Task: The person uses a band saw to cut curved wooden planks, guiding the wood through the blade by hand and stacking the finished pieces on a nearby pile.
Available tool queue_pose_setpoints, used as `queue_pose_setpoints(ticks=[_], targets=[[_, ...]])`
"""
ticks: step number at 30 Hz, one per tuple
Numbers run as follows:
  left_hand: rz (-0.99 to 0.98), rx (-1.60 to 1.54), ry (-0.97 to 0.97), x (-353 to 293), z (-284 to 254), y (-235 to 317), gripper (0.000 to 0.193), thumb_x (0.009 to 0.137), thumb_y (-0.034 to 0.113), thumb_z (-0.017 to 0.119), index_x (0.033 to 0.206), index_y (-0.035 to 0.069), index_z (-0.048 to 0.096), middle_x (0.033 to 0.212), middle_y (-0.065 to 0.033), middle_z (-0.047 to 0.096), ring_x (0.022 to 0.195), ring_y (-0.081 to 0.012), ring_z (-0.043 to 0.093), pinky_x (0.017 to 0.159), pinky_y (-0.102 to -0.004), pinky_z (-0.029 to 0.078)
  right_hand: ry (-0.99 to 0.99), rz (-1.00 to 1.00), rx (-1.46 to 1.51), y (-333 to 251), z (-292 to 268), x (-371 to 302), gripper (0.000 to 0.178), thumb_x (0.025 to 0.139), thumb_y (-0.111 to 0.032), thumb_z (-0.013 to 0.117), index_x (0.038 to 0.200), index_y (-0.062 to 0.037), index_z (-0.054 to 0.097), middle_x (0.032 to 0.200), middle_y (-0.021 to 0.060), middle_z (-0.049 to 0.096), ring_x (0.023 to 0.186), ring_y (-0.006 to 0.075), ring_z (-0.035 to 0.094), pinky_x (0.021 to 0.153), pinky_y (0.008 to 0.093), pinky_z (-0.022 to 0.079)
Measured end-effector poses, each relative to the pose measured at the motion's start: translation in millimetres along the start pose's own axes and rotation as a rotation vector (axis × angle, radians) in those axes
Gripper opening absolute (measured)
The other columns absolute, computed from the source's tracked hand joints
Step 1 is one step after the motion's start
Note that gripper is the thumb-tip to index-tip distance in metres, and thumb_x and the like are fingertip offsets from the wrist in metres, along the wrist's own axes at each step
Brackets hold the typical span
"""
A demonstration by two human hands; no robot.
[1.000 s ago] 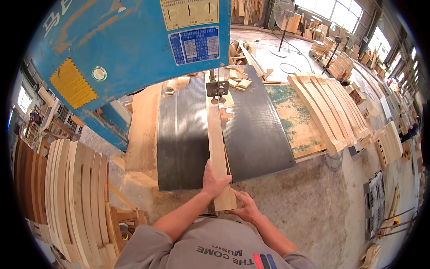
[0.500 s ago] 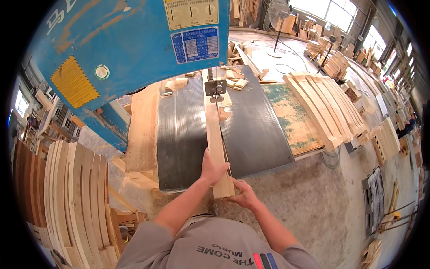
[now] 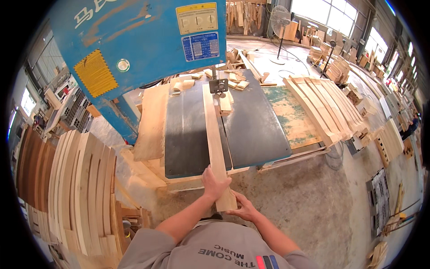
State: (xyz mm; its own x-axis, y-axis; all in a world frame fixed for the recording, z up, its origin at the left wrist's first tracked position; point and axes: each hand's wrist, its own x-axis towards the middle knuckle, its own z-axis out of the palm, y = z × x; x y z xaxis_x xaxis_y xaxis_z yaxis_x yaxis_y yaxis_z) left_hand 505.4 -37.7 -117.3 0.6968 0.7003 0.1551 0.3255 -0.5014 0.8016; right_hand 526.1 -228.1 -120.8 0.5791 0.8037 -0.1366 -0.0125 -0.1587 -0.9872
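Observation:
A long pale wooden board (image 3: 216,143) lies lengthwise over the dark metal table (image 3: 187,139) of a blue bandsaw (image 3: 150,45). Its near end juts past the table's front edge towards my body. My left hand (image 3: 215,184) grips the board's left side, fingers wrapped across it. Close to the near end, my right hand (image 3: 242,207) holds the right edge; part of its fingers is hidden beneath. The board's far end sits just left of the blade guide (image 3: 219,86). Small wooden offcuts (image 3: 226,104) rest beside and behind the guide.
Curved wooden pieces stand stacked at the left (image 3: 83,188). More curved pieces (image 3: 322,105) lie on a worn green-and-tan board (image 3: 291,119) to the right. A wide plank (image 3: 151,123) flanks the saw table's left side. A standing fan (image 3: 281,22) is farther back.
Both hands have drawn the board back towards my body, so its far end now lies beside the blade guide. The view has shifted slightly. Both hands keep their grip.

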Motion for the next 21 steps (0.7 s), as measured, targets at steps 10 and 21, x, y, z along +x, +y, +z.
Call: queue_pose_setpoints(ticks=[10,21], targets=[[-0.257,-0.506,-0.082,-98.2,11.5,14.0,0.065,0.076,0.034,0.08,0.12,-0.005,0.051,0.103,-0.0142,0.063,0.096,-0.0278,0.062,0.084,-0.0399,0.05,0.129,0.219,0.481,21.7,-27.5,-113.7,0.069,0.079,-0.01,0.073,0.142,-0.0011,0.046,0.134,0.0088,0.055,0.121,0.0174,0.052,0.103,0.0313,0.042],[-0.791,-0.735,-1.05,-171.3,35.6,30.6,0.05,0.088,0.036,0.073,0.124,0.005,0.06,0.106,-0.0018,0.064,0.092,-0.0118,0.059,0.077,-0.0269,0.046,0.564,0.323,0.642,97.2,-80.0,-331.7,0.057,0.081,-0.022,0.054,0.13,0.0065,0.055,0.123,0.0151,0.064,0.111,0.0249,0.062,0.099,0.0365,0.047]])
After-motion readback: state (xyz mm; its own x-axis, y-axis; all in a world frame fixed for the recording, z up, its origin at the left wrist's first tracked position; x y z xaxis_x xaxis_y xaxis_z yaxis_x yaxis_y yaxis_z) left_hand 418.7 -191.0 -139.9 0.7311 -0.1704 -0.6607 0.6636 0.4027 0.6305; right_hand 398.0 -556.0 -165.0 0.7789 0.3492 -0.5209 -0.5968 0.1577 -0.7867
